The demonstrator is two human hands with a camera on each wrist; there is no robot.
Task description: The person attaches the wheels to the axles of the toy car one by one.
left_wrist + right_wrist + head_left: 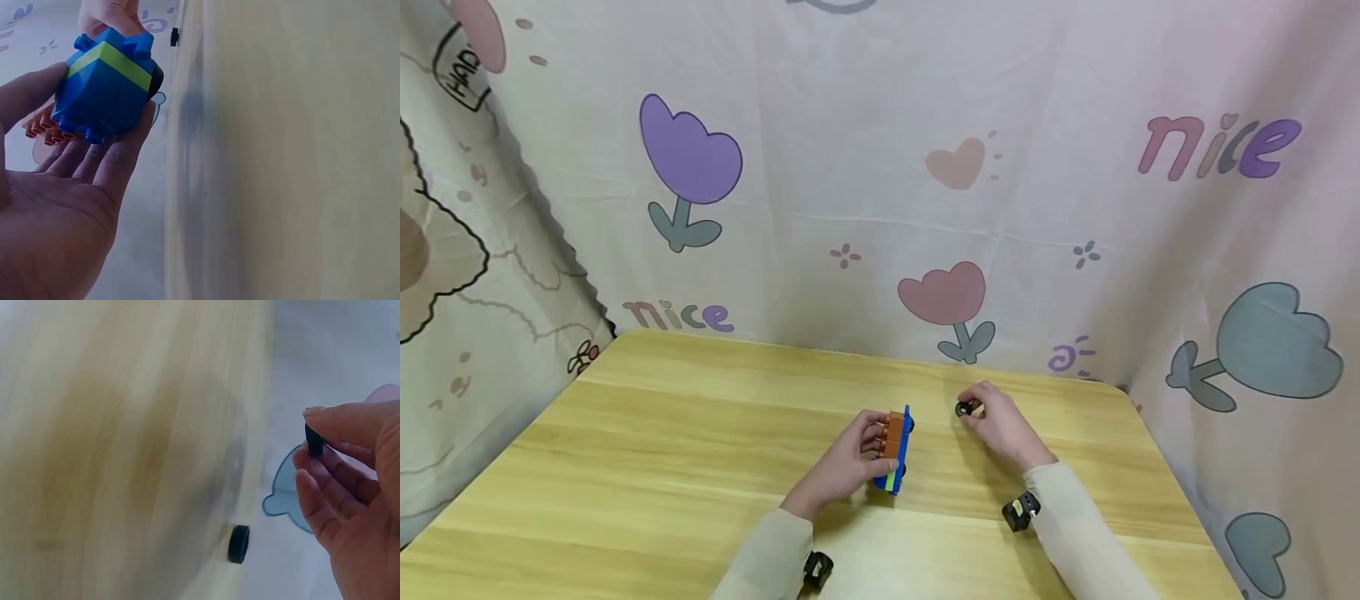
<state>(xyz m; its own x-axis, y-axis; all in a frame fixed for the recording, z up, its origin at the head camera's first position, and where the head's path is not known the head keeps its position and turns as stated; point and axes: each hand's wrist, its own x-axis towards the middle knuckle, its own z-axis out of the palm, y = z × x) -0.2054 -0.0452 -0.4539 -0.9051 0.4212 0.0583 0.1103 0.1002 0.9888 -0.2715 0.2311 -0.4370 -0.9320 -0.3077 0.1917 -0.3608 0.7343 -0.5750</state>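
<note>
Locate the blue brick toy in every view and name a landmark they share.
Head: blue brick toy at table centre, held by the left hand.
Left wrist: upper left, on the fingers.
Right wrist: not in it.
Shared landmark: the wooden table.

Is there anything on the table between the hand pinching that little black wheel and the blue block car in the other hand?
Nothing visible. The right hand pinches a small black wheel, the left hand holds the block car, and only bare wooden table lies in the gap between them.
</note>
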